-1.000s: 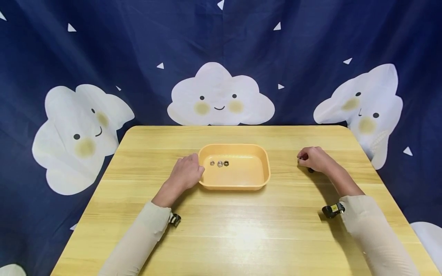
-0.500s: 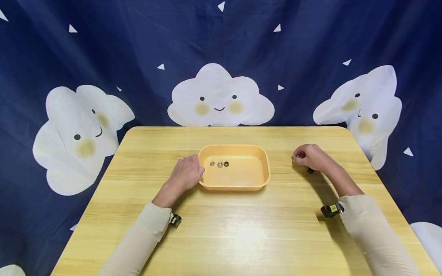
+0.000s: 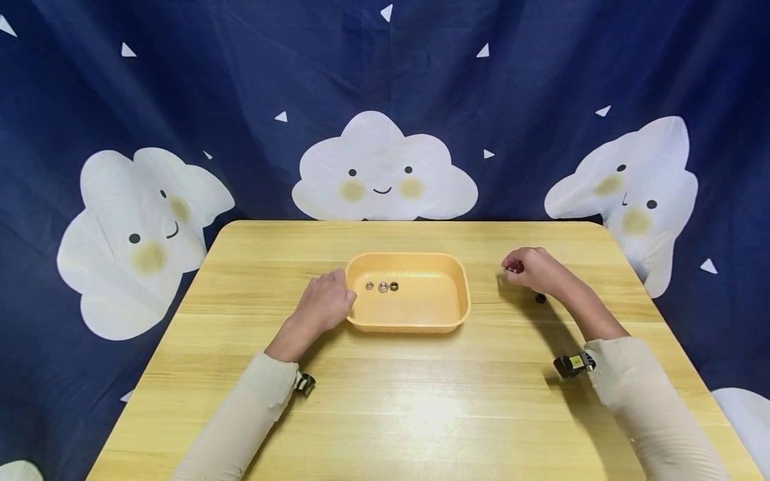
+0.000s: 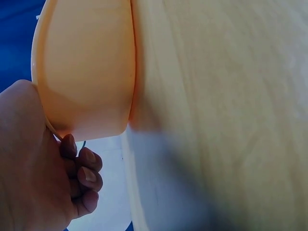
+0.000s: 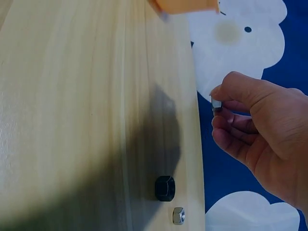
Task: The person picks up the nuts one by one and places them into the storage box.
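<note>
Left arm (image 3: 234, 414) and right arm (image 3: 658, 414) reach forward, well apart. Left hand (image 3: 325, 300) lies back uppermost, fingers (image 4: 90, 178) curled. Right hand (image 3: 537, 269) angles inward; thumb (image 5: 240, 88) and fingertips pinch, remaining fingers bend loosely.

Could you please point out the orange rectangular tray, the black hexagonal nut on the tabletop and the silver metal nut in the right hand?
Orange rectangular tray (image 3: 424, 302): head view, bare floor.
Black hexagonal nut (image 5: 163, 189): right wrist view, side.
Silver metal nut (image 5: 216, 103): right wrist view, side.
</note>
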The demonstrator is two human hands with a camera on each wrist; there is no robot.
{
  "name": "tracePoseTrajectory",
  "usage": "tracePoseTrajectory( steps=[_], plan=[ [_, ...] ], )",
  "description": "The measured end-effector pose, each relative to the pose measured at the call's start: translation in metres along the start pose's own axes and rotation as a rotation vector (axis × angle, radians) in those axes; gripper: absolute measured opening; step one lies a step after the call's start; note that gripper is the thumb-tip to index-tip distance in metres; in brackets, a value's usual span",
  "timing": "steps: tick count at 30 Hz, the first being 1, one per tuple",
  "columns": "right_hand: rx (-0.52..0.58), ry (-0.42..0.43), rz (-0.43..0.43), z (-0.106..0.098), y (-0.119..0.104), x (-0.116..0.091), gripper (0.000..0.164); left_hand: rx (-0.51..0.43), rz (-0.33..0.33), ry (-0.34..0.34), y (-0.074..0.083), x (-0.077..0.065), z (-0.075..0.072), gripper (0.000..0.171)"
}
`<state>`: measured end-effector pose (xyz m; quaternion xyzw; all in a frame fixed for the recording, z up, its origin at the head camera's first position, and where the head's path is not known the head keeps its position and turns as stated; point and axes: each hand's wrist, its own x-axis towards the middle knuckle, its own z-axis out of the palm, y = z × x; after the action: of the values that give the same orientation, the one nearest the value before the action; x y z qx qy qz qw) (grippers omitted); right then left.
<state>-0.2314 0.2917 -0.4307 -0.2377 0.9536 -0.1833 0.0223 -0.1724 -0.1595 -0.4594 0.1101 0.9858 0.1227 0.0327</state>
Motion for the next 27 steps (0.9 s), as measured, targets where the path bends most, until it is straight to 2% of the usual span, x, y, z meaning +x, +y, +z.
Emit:
tracePoseTrajectory(
  steps=[13, 27],
  plan=[
    [0.038, 0.03, -0.024, 0.0, -0.014, 0.003, 0.02, 0.012, 0.009, 0.011, -0.002, 0.001, 0.002, 0.023],
    [0.106, 0.158, -0.086, 0.0, -0.028, 0.006, 0.016, -0.005, -0.007, -0.001, -0.001, 0.001, 0.001, 0.024]
  ],
)
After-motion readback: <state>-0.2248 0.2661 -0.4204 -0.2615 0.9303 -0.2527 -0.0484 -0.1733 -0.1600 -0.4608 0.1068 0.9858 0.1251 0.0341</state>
